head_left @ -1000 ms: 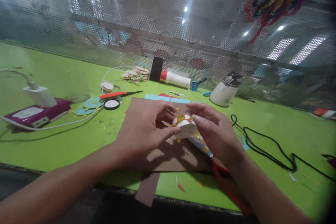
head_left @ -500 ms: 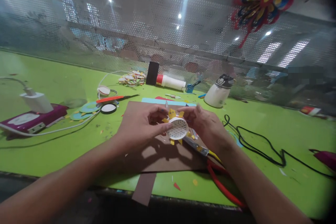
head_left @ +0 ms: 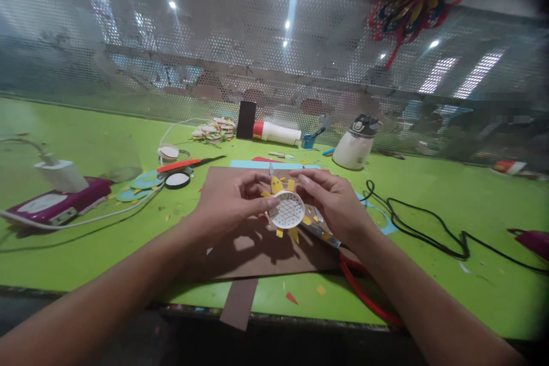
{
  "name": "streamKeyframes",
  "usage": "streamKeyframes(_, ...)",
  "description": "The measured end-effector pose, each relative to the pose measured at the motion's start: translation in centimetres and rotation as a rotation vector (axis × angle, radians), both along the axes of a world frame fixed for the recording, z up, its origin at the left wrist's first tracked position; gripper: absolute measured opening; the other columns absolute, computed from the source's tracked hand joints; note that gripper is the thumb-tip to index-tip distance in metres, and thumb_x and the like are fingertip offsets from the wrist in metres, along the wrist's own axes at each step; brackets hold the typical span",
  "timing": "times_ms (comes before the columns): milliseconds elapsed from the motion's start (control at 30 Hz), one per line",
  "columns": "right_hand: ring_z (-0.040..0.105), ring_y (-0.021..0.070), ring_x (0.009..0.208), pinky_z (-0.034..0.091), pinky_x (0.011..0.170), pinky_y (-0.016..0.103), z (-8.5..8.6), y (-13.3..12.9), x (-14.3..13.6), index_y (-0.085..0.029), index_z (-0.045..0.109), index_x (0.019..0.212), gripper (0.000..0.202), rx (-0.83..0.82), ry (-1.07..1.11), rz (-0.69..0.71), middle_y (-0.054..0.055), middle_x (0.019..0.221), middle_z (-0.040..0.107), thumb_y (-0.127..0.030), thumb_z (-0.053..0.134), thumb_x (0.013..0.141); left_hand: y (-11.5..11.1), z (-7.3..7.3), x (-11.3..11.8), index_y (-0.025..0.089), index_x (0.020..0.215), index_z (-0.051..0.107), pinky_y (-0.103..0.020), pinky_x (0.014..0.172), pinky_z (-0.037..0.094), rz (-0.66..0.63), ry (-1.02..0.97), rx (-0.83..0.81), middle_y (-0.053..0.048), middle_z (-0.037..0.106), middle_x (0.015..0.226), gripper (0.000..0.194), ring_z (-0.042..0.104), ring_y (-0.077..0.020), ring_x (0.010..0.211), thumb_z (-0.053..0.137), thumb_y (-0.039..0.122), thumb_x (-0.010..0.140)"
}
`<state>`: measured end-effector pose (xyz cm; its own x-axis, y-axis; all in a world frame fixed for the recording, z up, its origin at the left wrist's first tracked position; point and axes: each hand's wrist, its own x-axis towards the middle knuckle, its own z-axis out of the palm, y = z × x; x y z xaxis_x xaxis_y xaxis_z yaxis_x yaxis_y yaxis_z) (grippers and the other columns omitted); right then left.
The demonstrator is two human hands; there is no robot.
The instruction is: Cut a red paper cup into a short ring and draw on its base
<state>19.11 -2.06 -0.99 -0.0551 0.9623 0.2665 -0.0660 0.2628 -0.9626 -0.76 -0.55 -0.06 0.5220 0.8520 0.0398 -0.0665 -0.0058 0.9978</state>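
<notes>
A small paper turtle [head_left: 287,211] with a round white shell, dark grid lines and yellow head and legs is held over a brown board [head_left: 240,251]. My left hand [head_left: 234,200] pinches its left edge between thumb and fingers. My right hand [head_left: 332,197] is at the turtle's right side, fingers extended near the head and upper leg; whether a fingertip touches it I cannot tell. Beneath that hand lie scissors [head_left: 364,291] with red handles, their blades partly hidden.
An orange utility knife [head_left: 180,164], a round black-rimmed disc [head_left: 177,179] and light-blue paper rings [head_left: 146,179] lie left. A purple power strip [head_left: 81,200] is further left. Behind are a pile of paper turtles [head_left: 214,130], a phone [head_left: 246,120] and a white spray bottle [head_left: 355,146]. Black cord [head_left: 424,229] lies right.
The turtle has turned a little, so its gridded shell faces me more fully. My right hand has drawn slightly back, while my left keeps its pinch.
</notes>
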Motion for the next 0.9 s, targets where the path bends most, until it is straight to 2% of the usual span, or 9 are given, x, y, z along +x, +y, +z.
streamKeyframes(233, 0.062, 0.0133, 0.063, 0.053, 0.069, 0.033, 0.5, -0.1, -0.6, -0.019, 0.073, 0.081, 0.028, 0.043, 0.079, 0.027, 0.002, 0.070, 0.069, -0.047, 0.073, 0.077, 0.5, -0.4, -0.5, 0.018, 0.108, 0.059, -0.023, 0.066, 0.049, 0.022, -0.011, -0.026, -0.003, 0.068, 0.089, 0.041, 0.064, -0.0132, 0.075, 0.079, 0.028, 0.074)
streamKeyframes(367, 0.061, 0.0138, 0.063, 0.052, 0.067, 0.032, 0.4, -0.1, -0.7, -0.017, 0.071, 0.079, 0.038, -0.003, 0.071, 0.060, 0.003, 0.070, 0.069, -0.055, 0.069, 0.079, 1.0, -0.6, -0.6, 0.017, 0.105, 0.060, -0.024, 0.071, 0.049, 0.010, -0.034, -0.051, -0.005, 0.069, 0.094, 0.038, 0.065, -0.0147, 0.081, 0.079, 0.028, 0.073)
streamKeyframes(500, 0.060, 0.0131, 0.061, 0.050, 0.063, 0.029, 0.0, -0.1, -0.8, -0.015, 0.069, 0.076, 0.047, -0.064, 0.014, 0.106, 0.003, 0.066, 0.066, -0.062, 0.065, 0.079, 1.1, -0.5, -0.6, 0.017, 0.104, 0.062, -0.025, 0.072, 0.049, 0.036, -0.040, -0.054, -0.005, 0.068, 0.092, 0.038, 0.065, -0.0135, 0.078, 0.079, 0.028, 0.072)
streamKeyframes(700, 0.058, 0.0116, 0.054, 0.049, 0.057, 0.027, -0.4, 0.2, -0.8, -0.015, 0.065, 0.081, 0.049, -0.112, 0.048, 0.122, 0.000, 0.061, 0.064, -0.063, 0.070, 0.073, 1.4, -0.8, -0.7, 0.016, 0.103, 0.064, -0.025, 0.065, 0.050, 0.015, -0.066, -0.054, -0.006, 0.068, 0.090, 0.038, 0.063, -0.0142, 0.073, 0.080, 0.030, 0.072)
streamKeyframes(800, 0.057, 0.0113, 0.052, 0.050, 0.055, 0.027, -0.3, 0.2, -0.7, -0.016, 0.065, 0.086, 0.049, -0.096, 0.048, 0.141, -0.001, 0.060, 0.064, -0.063, 0.070, 0.073, 1.5, -1.0, -0.7, 0.015, 0.104, 0.065, -0.026, 0.068, 0.052, 0.009, -0.074, -0.046, -0.009, 0.069, 0.095, 0.037, 0.065, -0.0155, 0.078, 0.079, 0.030, 0.073)
streamKeyframes(900, 0.057, 0.0106, 0.053, 0.050, 0.054, 0.026, -0.1, 0.1, -0.7, -0.016, 0.064, 0.078, 0.047, -0.080, -0.006, 0.140, -0.001, 0.060, 0.063, -0.062, 0.070, 0.074, 1.7, -1.1, -0.7, 0.014, 0.105, 0.066, -0.029, 0.073, 0.054, 0.024, -0.065, -0.038, -0.011, 0.070, 0.099, 0.038, 0.066, -0.0168, 0.081, 0.080, 0.029, 0.073)
